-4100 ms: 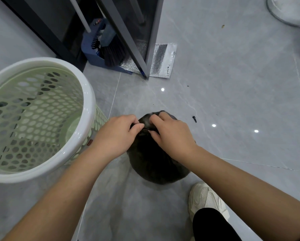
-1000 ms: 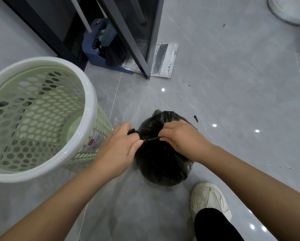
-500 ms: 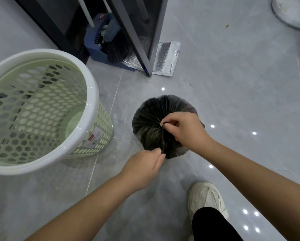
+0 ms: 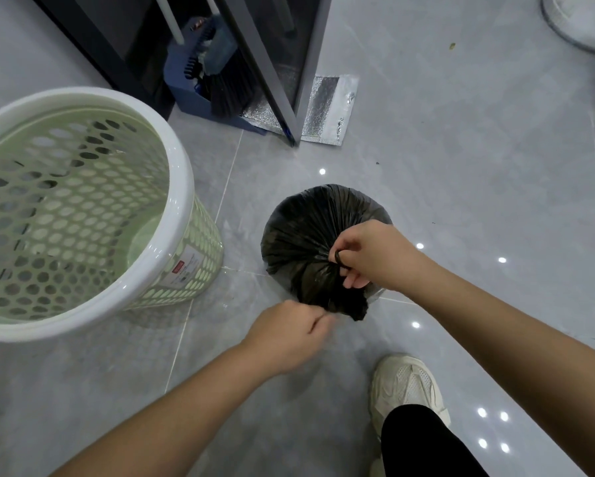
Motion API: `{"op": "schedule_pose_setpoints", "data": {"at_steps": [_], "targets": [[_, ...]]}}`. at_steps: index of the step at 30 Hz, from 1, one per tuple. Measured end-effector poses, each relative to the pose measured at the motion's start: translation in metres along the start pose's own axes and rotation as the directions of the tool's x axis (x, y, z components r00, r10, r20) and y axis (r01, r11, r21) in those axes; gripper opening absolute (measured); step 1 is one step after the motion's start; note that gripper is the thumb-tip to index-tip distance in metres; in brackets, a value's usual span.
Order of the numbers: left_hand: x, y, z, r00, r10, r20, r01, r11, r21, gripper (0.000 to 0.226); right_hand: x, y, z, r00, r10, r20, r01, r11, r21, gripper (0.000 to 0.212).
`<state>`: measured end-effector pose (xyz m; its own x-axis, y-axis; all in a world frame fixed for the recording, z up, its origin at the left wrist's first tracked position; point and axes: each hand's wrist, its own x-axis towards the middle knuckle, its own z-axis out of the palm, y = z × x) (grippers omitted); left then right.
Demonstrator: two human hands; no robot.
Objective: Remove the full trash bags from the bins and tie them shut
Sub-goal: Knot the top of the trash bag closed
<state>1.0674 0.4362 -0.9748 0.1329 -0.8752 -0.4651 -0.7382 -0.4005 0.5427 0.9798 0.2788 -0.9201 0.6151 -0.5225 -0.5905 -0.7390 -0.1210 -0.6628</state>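
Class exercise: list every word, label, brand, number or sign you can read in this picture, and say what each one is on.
No text is readable.
Sticker on the green bin: a red mark with small print, too blurred to read.
Silver foil pouch on the floor: no legible print.

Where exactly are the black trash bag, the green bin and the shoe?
black trash bag (image 4: 303,235), head view, on its pleated top.
green bin (image 4: 182,187), head view, on its white rim.
shoe (image 4: 404,383), head view, on its laced upper.
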Motion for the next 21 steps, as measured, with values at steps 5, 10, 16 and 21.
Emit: {"op": "schedule_pose_setpoints", "data": {"at_steps": [5,10,16,21], "targets": [[0.006,-0.009,-0.037,0.983,-0.114,-0.144,0.076,0.966,-0.248,0.030,-0.009,0.005,0.001,0.953,-0.300,0.047,0.243,0.662,-0.709,0.022],[0.032,-0.005,-0.058,0.958,-0.205,-0.201,0.074,0.854,-0.516,0.029,-0.024,0.025,-0.006,0.833,-0.504,0.228,0.479,0.452,-0.753,0.033],[0.044,0.015,-0.069,0.877,-0.051,-0.477,-0.171,0.896,-0.410,0.014,-0.023,0.044,-0.015,0.657,-0.706,0.265,0.624,0.313,-0.716,0.029],[0.065,0.025,-0.082,0.978,0.085,-0.189,-0.167,0.866,-0.472,0.030,-0.024,0.056,-0.022,0.585,-0.737,0.339,0.681,0.219,-0.699,0.030]]}}
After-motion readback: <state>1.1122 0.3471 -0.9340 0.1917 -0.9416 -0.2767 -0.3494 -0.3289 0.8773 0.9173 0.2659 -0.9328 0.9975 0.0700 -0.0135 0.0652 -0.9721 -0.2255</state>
